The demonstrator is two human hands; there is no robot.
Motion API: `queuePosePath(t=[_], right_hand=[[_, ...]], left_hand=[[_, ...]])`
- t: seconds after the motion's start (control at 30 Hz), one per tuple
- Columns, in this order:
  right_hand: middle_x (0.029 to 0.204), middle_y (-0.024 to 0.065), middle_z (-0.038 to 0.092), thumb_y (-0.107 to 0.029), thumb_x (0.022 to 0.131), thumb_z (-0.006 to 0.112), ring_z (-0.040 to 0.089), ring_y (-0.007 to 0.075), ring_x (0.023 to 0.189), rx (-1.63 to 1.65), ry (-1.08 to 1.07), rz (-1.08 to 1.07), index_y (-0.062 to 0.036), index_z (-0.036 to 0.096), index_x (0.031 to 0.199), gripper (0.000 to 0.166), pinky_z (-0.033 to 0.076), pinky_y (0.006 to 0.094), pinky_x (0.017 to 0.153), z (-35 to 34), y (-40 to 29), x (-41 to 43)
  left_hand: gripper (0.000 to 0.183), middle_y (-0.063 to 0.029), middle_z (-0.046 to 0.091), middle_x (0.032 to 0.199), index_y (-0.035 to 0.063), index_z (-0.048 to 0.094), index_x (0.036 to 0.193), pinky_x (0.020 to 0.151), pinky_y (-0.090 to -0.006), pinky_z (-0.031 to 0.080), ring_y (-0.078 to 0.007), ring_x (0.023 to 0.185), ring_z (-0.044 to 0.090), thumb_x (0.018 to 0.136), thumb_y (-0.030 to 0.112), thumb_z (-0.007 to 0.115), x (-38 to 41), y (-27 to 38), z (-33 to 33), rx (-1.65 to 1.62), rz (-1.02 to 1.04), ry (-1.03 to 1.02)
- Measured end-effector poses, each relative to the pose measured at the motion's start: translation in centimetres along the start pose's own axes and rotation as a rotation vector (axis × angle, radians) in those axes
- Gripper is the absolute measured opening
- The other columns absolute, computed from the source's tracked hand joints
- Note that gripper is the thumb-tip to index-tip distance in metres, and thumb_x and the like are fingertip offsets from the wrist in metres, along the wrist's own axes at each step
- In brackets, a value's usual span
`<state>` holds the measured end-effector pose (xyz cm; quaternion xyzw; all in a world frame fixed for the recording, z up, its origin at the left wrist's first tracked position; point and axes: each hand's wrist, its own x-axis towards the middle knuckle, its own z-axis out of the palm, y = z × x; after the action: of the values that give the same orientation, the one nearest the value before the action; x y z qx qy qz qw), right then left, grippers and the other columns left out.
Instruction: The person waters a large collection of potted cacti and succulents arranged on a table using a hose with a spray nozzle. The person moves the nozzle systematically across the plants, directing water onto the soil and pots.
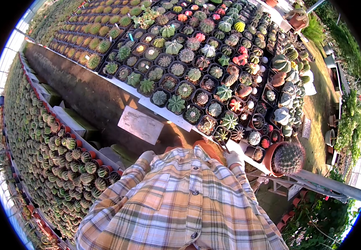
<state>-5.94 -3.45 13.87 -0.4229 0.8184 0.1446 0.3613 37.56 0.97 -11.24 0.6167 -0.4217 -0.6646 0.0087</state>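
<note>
My right hand point(234, 158), in a pale glove, is at the front edge of the bench, closed on a thin dark tool point(220, 144), perhaps long tweezers. The tool reaches up beside a small cactus in a black square pot point(222, 134). My left hand point(148, 156), also in a pale glove, hangs low beside the plaid shirt, near a white plastic stool point(140, 125). Its fingers are mostly hidden and nothing is plainly seen in it. Rows of potted cacti point(177, 103) fill the bench in front of me.
A large spiny cactus point(289, 158) in a terracotta pot stands at the bench's right corner, beside a metal pipe point(330, 185). Densely packed cacti point(71, 168) cover another bench on the left. A dirt aisle point(74, 82) runs between the benches, with concrete blocks point(69, 121) along its left side.
</note>
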Motion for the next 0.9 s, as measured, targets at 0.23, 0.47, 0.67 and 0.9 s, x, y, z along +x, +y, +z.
queuePosePath(t=[0.23, 0.47, 0.67, 0.9], right_hand=[[0.095, 0.0187, 0.061, -0.046, 0.078, 0.049, 0.057, 0.0335, 0.092, -0.001, -0.024, -0.007, -0.0101, 0.062, 0.101, 0.044, 0.044, 0.0407, 0.079, 0.4, 0.2, 0.9], [0.095, 0.0185, 0.061, -0.046, 0.078, 0.049, 0.058, 0.0338, 0.092, -0.001, -0.032, -0.008, -0.0096, 0.062, 0.100, 0.045, 0.044, 0.0410, 0.078, 0.8, 0.7, 1.5], [0.096, 0.0176, 0.061, -0.046, 0.078, 0.049, 0.057, 0.0338, 0.092, 0.029, -0.013, -0.007, -0.0118, 0.062, 0.101, 0.044, 0.044, 0.0411, 0.078, 0.5, 0.3, 0.9], [0.097, 0.0173, 0.061, -0.048, 0.077, 0.048, 0.057, 0.0342, 0.093, 0.056, 0.003, -0.027, -0.0124, 0.062, 0.102, 0.045, 0.044, 0.0404, 0.080, 0.3, -0.5, 1.1]], left_hand=[[0.025, -0.0129, 0.060, 0.088, -0.0024, 0.056, 0.091, 0.076, -0.0360, 0.043, -0.0251, 0.079, 0.055, 0.087, 0.011, 0.035, 0.1, 0.1, -0.3, -0.002, 0.007, -0.022], [0.026, -0.0124, 0.060, 0.088, -0.0020, 0.056, 0.092, 0.077, -0.0365, 0.043, -0.0251, 0.080, 0.054, 0.088, 0.011, 0.034, -0.2, 0.7, -0.4, 0.154, 0.077, -0.074], [0.026, -0.0118, 0.060, 0.089, -0.0017, 0.056, 0.092, 0.077, -0.0365, 0.043, -0.0250, 0.080, 0.054, 0.088, 0.012, 0.035, -0.6, 1.7, -0.4, 0.009, -0.040, -0.026], [0.027, -0.0122, 0.060, 0.089, 0.0004, 0.056, 0.090, 0.077, -0.0367, 0.043, -0.0261, 0.082, 0.054, 0.088, 0.013, 0.032, 1.3, -1.8, -0.5, -0.040, -0.033, -0.047]])
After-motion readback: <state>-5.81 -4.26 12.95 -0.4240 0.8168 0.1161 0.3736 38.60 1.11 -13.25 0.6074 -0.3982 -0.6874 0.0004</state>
